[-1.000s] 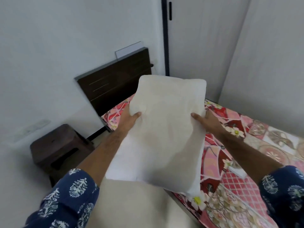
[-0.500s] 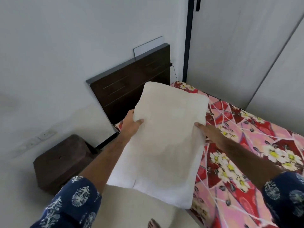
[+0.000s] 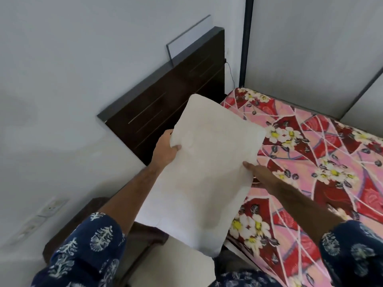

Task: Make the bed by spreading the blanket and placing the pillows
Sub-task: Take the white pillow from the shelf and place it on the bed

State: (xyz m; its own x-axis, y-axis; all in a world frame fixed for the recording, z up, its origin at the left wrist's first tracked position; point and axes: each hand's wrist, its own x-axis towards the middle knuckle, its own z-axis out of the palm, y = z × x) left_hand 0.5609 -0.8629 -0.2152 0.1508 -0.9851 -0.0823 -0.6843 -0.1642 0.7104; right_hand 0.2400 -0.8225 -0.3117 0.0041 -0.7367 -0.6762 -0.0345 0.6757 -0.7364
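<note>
Head view: a plain cream pillow, soft, rectangular and faintly creased, fills the frame's centre, held over the bed's near edge. The left hand pinches its left side, thumb on top; the right hand clasps the right edge. A glossy floral blanket in red and pink covers the right side. A dark wooden headboard stands upper centre. No writing is legible.

stool mostly behind left arm
</note>
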